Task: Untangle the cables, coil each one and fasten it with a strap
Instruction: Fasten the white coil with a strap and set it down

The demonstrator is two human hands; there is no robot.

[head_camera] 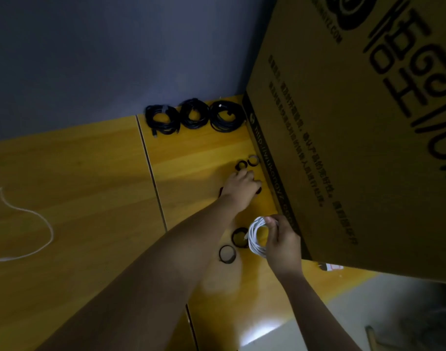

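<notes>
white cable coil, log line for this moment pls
white cable coil: coiled, unstrapped | right hand: holds coil | left hand: on strap

A yellow wooden worktop (90,173) meets a blue-grey wall (90,59); a large printed cardboard box (356,135) stands right, dimly lit, possibly pale floor (369,312) below.

right side is basically walled off by the big cardboard box (343,138), and the strap rings (247,163) plus two more loops (233,245) lie just beside its base, so that strip is cramped. Far edge has three black cable coils (192,117) lined up against the wall (90,59). Left part of the wooden table (77,186) is wide open apart from one loose white cable (39,219)
</notes>
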